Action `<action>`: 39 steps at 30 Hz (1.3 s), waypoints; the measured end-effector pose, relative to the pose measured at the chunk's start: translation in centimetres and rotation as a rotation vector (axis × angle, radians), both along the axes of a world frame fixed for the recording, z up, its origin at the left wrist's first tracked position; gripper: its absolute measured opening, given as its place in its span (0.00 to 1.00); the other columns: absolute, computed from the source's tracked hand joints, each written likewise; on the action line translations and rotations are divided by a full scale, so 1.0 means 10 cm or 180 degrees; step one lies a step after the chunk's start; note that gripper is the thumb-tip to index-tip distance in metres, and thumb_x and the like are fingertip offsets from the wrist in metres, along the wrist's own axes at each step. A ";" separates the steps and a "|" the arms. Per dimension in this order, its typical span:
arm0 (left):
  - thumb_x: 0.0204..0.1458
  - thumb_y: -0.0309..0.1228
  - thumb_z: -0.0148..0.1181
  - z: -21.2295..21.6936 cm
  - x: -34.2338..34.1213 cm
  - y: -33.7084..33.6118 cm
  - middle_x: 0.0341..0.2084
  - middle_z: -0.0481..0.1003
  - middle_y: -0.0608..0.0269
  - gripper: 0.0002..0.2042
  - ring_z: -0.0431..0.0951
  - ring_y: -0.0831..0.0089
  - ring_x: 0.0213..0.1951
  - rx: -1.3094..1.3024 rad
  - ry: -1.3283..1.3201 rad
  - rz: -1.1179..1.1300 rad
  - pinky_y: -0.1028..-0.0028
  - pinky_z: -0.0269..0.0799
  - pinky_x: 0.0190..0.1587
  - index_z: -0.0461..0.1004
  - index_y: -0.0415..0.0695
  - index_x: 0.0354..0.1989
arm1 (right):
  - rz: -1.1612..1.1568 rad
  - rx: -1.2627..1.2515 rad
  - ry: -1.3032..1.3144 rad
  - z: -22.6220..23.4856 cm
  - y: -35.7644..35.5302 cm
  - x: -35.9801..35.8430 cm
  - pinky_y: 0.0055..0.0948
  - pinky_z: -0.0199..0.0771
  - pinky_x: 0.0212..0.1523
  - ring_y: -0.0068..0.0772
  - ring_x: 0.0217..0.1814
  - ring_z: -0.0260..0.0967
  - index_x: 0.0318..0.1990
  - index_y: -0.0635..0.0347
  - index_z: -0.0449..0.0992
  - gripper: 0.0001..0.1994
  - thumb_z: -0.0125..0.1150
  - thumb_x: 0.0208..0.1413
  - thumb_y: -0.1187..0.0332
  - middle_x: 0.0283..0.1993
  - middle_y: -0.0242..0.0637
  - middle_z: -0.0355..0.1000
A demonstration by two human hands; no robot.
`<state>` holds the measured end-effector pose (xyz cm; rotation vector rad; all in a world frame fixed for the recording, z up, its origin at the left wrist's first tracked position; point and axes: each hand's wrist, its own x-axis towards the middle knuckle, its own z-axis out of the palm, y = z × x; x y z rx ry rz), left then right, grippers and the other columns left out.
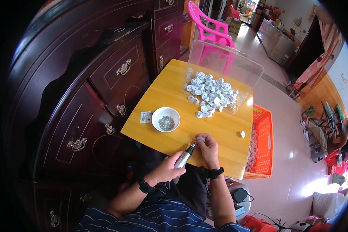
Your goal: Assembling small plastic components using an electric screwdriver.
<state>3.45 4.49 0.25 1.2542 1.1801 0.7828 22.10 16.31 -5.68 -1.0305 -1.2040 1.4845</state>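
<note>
My left hand (167, 170) is wrapped round a silver and black electric screwdriver (185, 157), its tip pointing away from me. Between the fingers of my right hand (209, 151) is a small white plastic part (200, 139), and the screwdriver's tip meets it or comes very close. To the left, a white bowl (155, 123) holds a heap of tiny metal pieces, perhaps screws. Beyond my hands, a pile of similar white plastic parts (210, 91) spreads over the table. One single white part (241, 134) lies apart near the right edge.
The yellow wooden table (220, 154) carries a clear plastic bin (245, 73) tipped behind the pile and a small packet (145, 117). An orange crate (263, 154) of white parts stands right. Dark drawers (100, 77) flank the left; a pink chair (208, 29) stands behind. Another person (338, 141) sits far right.
</note>
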 end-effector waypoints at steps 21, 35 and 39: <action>0.56 0.24 0.59 -0.12 -0.01 0.05 0.29 0.73 0.64 0.28 0.74 0.79 0.26 -0.0288 -0.0561 -0.0032 0.76 0.73 0.29 0.59 0.37 0.66 | 0.0016 -0.0013 -0.0258 0.00 -0.01 -0.01 0.20 0.77 0.42 0.18 0.40 0.74 0.46 0.65 0.77 0.06 0.58 0.65 0.75 0.41 0.30 0.78; 0.57 0.25 0.62 -0.06 -0.15 -0.06 0.35 0.73 0.65 0.33 0.75 0.81 0.32 -0.0540 -0.0797 -0.0077 0.80 0.74 0.34 0.56 0.39 0.71 | -0.0310 -0.0427 0.0318 0.06 0.11 0.47 0.24 0.79 0.48 0.27 0.46 0.76 0.59 0.65 0.70 0.15 0.55 0.65 0.78 0.52 0.36 0.75; 0.56 0.24 0.62 -0.03 -0.14 -0.06 0.35 0.73 0.65 0.33 0.76 0.80 0.33 -0.0580 -0.0873 -0.0090 0.79 0.75 0.35 0.56 0.39 0.70 | -0.0566 -0.0558 0.0635 0.10 0.24 0.81 0.25 0.79 0.49 0.28 0.48 0.76 0.63 0.66 0.66 0.21 0.55 0.62 0.80 0.52 0.38 0.74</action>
